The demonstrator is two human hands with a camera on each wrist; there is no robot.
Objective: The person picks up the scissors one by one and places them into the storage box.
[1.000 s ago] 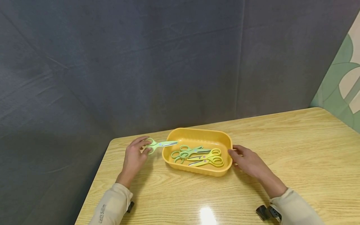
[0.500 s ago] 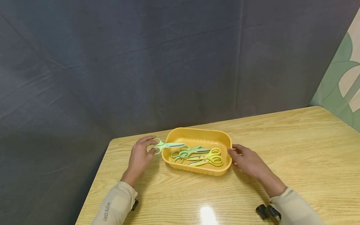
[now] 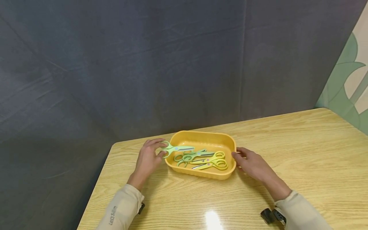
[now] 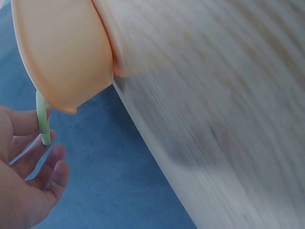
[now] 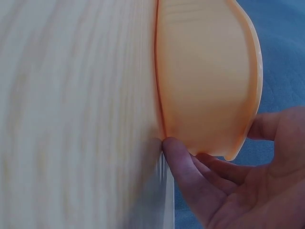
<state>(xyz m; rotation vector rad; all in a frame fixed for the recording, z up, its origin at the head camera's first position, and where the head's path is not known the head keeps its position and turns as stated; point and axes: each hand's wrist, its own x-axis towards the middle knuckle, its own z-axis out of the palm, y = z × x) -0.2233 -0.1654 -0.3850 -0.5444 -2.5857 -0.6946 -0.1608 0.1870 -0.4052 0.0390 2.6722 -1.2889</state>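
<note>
My left hand [image 3: 148,159] pinches a pair of light green scissors [image 3: 179,148] by the handle loops, blades pointing right. The blades hang over the left end of a yellow plastic basket [image 3: 207,174]. Inside it lie green scissors [image 3: 196,155] on the left and yellow scissors [image 3: 214,164] on the right, overlapping. My right hand [image 3: 253,163] holds the basket's right end. In the right wrist view its thumb is at the rim and its fingers lie against the outer wall. The left wrist view shows only a green handle loop [image 4: 43,119] between thumb and fingers.
The basket stands on a wood-grain table [image 3: 287,143] near its far edge. A dark cloth [image 3: 172,64] hangs behind and to the left. At the far right is a wall with a green leaf pattern [image 3: 345,76].
My left hand has moved right, bringing the light green scissors from beside the basket to over its left end. The right hand stays at the basket's right end.
</note>
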